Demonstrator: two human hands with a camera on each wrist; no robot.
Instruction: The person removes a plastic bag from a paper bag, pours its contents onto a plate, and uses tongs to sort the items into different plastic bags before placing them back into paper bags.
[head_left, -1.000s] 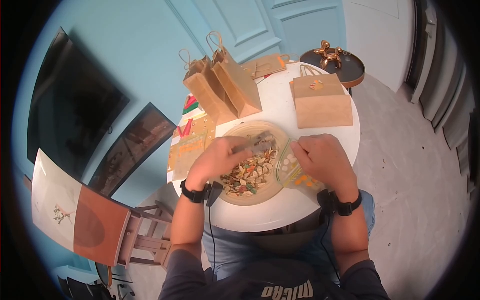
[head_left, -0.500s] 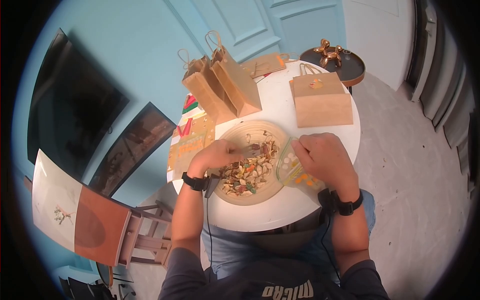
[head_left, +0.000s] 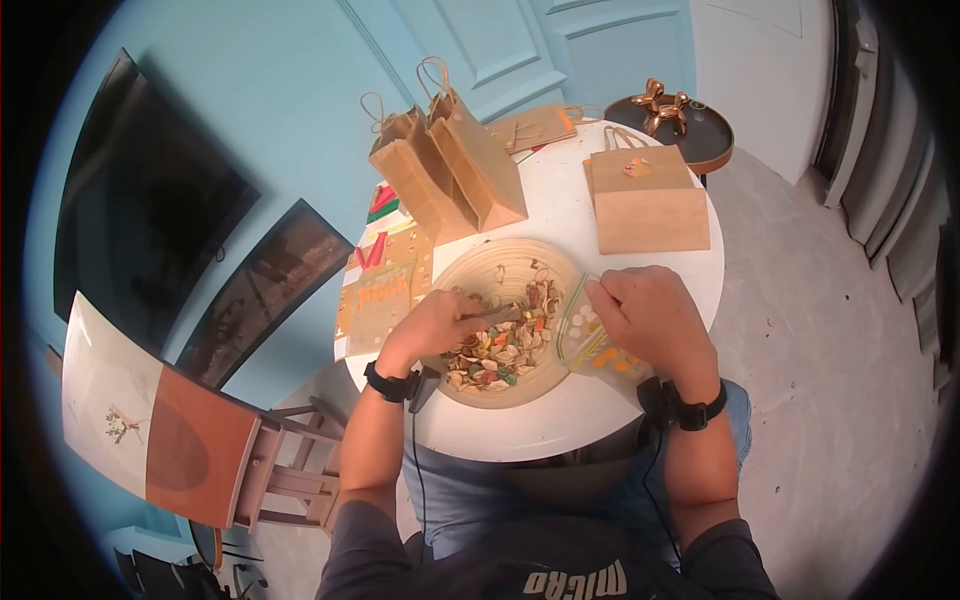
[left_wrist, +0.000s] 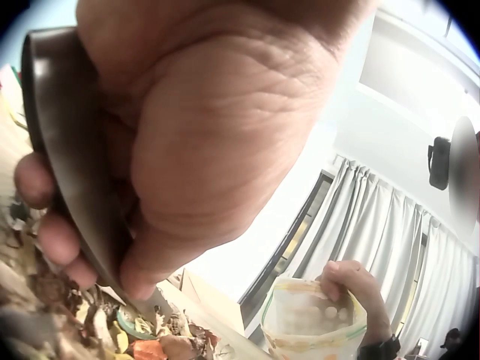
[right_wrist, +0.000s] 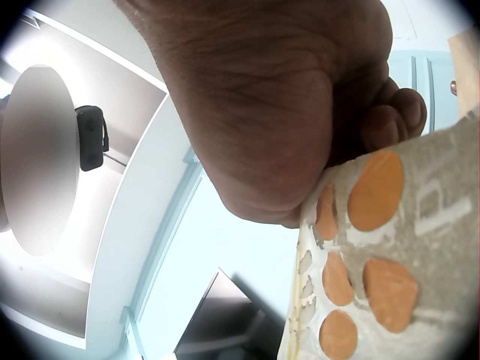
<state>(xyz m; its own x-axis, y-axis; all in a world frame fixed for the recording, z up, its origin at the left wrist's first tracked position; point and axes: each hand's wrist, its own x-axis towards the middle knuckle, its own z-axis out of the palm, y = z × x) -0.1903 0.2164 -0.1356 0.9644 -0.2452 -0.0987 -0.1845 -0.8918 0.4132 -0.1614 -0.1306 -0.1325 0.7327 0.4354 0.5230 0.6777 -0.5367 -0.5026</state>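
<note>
Potpourri (head_left: 505,352) seems mid-scoop, left hand (head_left: 430,325) gripping a dark scoop (left_wrist: 71,135), right hand (head_left: 652,312) pinching the pouch (head_left: 588,342), a level lift across probably next

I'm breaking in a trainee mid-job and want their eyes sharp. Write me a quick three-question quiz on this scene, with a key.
1. What does the right hand hold?
A) a paper bag's handle
B) the zip bag with orange spots
C) the metal figure

2. True or false: the left hand holds nothing.

3. Which stands nearer the round tray: the tall paper bags or the balloon-dog figure?

Key:
1. B.
2. False; its fingers grip a dark curved tool.
3. The tall paper bags.
</note>
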